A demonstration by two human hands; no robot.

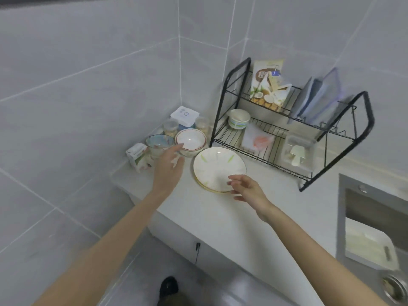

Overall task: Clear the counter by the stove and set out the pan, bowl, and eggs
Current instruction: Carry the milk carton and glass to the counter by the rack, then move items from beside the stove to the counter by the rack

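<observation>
A white bowl with a red rim [191,141] stands on the counter [220,217] near the corner, with a blue patterned bowl [159,142] to its left. My left hand [169,167] reaches toward these bowls with fingers extended, its fingertips at the white bowl's near edge, holding nothing. Two stacked white plates [217,166] with green marks lie to the right of that hand. My right hand [247,188] hovers at the plates' near right edge, fingers loosely spread and holding nothing. No pan or eggs are in view.
A black two-tier wire rack [331,138] holds a snack bag [269,85], a paper cup [239,119], lids and a clear box. Jars, a white box [184,115] and a small carton [139,155] crowd the corner. A sink [375,228] lies at the right.
</observation>
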